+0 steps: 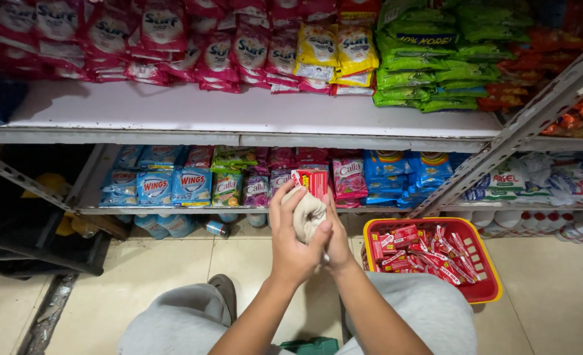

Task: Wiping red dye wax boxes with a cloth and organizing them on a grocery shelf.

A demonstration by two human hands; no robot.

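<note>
In the head view, a small red box (311, 181) is held up in front of the lower shelf (239, 210) by the right hand (336, 238), whose fingers are closed around the box's lower part from behind. A beige cloth (306, 213) is pressed against the box's front face by the left hand (293, 244), which is clenched on the bunched fabric. The box is judged to be gripped low so that its upper face stays free for the cloth; only its top edge shows above the fabric, directly over both hands and between the thumbs.

A red plastic basket (485, 263) filled with more small red boxes is set on the tiled floor just beside the right forearm, apparently kept within easy reach. Sachets of detergent are stacked on the lower shelf behind the hands, and pink, yellow and green packets are piled on the upper shelf (252, 112). Grey-clad knees are seen at the bottom edge.
</note>
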